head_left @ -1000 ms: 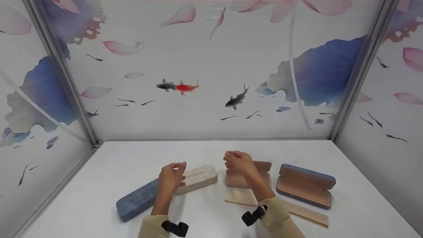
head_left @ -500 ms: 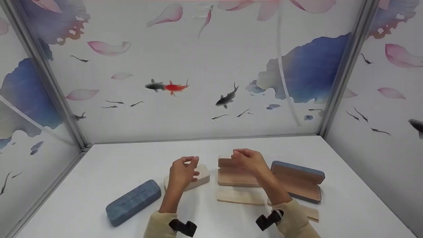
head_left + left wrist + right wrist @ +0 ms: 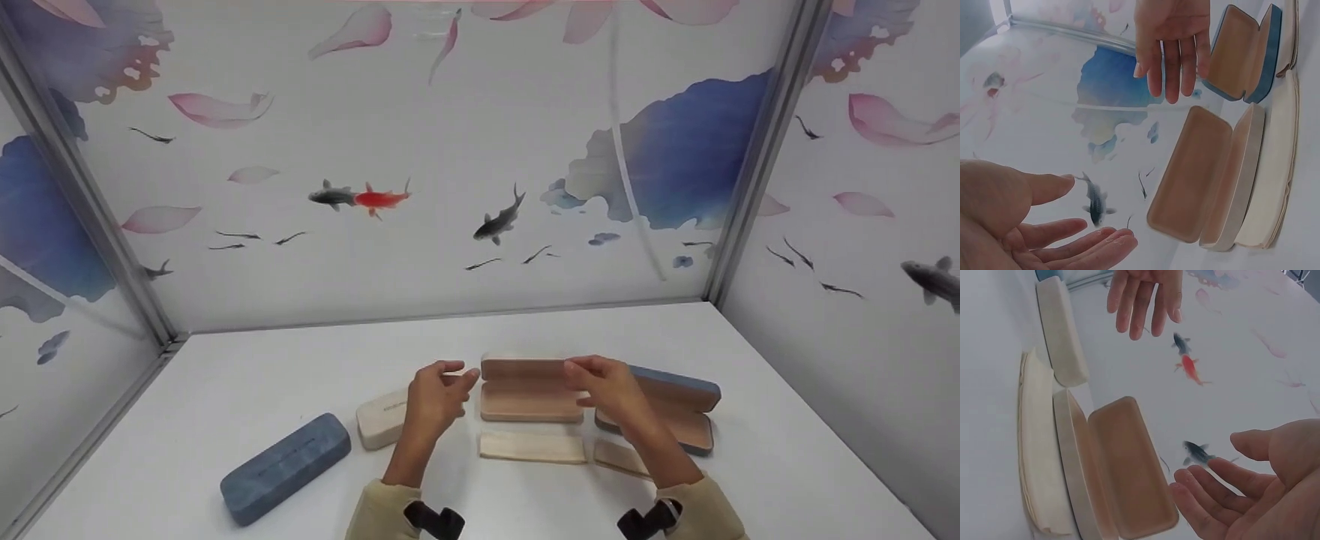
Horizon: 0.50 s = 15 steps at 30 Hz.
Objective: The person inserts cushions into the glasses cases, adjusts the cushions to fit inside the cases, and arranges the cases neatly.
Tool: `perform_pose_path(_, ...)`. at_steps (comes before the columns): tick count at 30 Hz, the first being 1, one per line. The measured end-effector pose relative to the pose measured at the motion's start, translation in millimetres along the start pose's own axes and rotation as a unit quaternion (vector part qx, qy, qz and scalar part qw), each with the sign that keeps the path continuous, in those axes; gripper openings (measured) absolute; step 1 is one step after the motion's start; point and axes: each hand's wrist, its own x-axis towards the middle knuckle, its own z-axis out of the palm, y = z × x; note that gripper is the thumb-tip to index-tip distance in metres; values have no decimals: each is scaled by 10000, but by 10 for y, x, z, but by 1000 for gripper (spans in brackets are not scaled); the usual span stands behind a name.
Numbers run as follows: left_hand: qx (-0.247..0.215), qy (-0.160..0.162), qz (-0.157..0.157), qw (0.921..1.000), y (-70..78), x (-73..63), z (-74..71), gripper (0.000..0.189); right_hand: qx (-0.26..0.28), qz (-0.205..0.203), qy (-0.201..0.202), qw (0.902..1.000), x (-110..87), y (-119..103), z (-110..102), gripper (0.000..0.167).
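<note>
An opened cream glasses case [image 3: 531,403] with a tan lining stands between my hands, its lid tipped back. My left hand [image 3: 437,401] is at its left side, fingers relaxed and holding nothing, as the left wrist view also shows. On the other side my right hand [image 3: 611,390] has its fingertips by the lid's right end; the right wrist view shows those fingers [image 3: 1213,495] loosely spread with nothing in them. In front of the cream case lies a folded cream cloth [image 3: 531,447]. Behind my right hand is an opened blue glasses case [image 3: 686,427], partly hidden.
A closed blue glasses case [image 3: 285,469] lies at the left of the white table [image 3: 262,390]. Next to it is a closed cream case [image 3: 381,420], partly behind my left hand. A second folded cloth [image 3: 619,457] lies under my right forearm's view. Printed panels surround the table.
The head view has turned to the right. My hands have moved apart and lowered toward the two ends of the opened cream case, uncovering more of it.
</note>
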Motion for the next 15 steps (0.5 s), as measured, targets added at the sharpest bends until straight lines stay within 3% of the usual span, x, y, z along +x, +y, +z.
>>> perform_pose_path(9,-107,-260,89,9996,-60,-10,184,44,-172,198,161,9995,-75,174,-82,45)
perform_pose_path(15,-122,-365,-27,9993,-164,-10,299,41,-376,157,173,9990,-58,246,-93,42)
